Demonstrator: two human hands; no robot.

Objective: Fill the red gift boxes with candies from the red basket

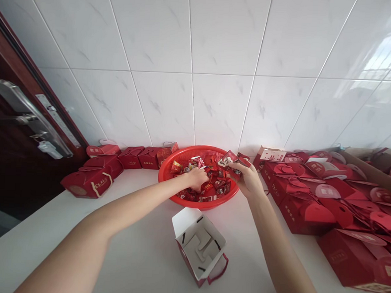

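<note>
A red plastic basket (164, 174) against the wall holds many small wrapped sweets (209, 191). My left hand (197, 179) reaches down among them with its fingers curled. What they hold, if anything, is hidden. Over the basket's right rim, my right hand (249, 179) grips a dark red snack packet (229, 160) with pale printing, thumb on top. In front of the basket, nearer to me, stands an uncovered gift box (199, 247), white inside with its flap up and a dark red cord handle on the right. Only its slotted bottom shows inside.
Many closed red gift boxes (305, 211) crowd the right side of the white table (137, 257). More red boxes (92, 176) line the back left. Behind the right boxes is a cardboard carton (361, 160). A dark door (14, 154) with a metal handle is at the left.
</note>
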